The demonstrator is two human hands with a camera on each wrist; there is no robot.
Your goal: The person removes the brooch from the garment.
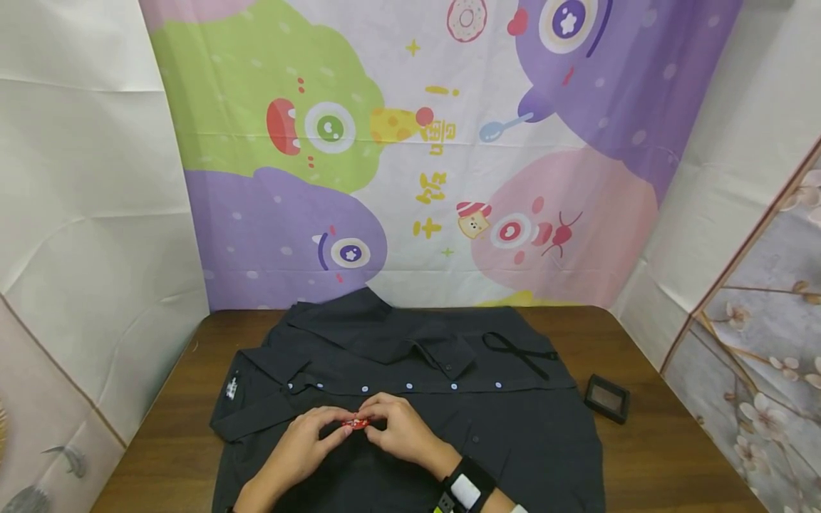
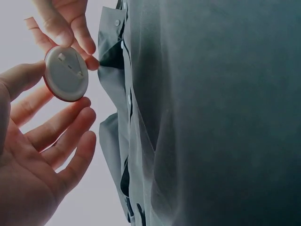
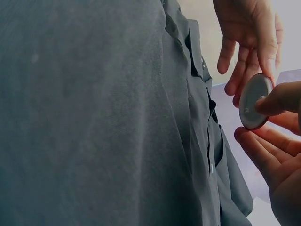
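A round pin badge (image 1: 356, 423) with a red printed front is held between both hands, above the dark shirt (image 1: 526, 442). My left hand (image 1: 301, 447) pinches one edge of it between thumb and fingers. On the other side, my right hand (image 1: 404, 432) pinches it too. The left wrist view shows the badge's pale back (image 2: 66, 77) with a pin fitting across it; whether the pin is unfastened, I cannot tell. In the right wrist view, the right thumb (image 3: 277, 100) lies against the back of the badge. The shirt lies spread on the table, its buttons in a row.
A small black frame-like box (image 1: 606, 399) lies on the wooden table (image 1: 667, 456), right of the shirt. A thin black ribbon (image 1: 519, 353) rests on the shirt's upper right. Behind the table hangs a cartoon-printed cloth (image 1: 417, 278).
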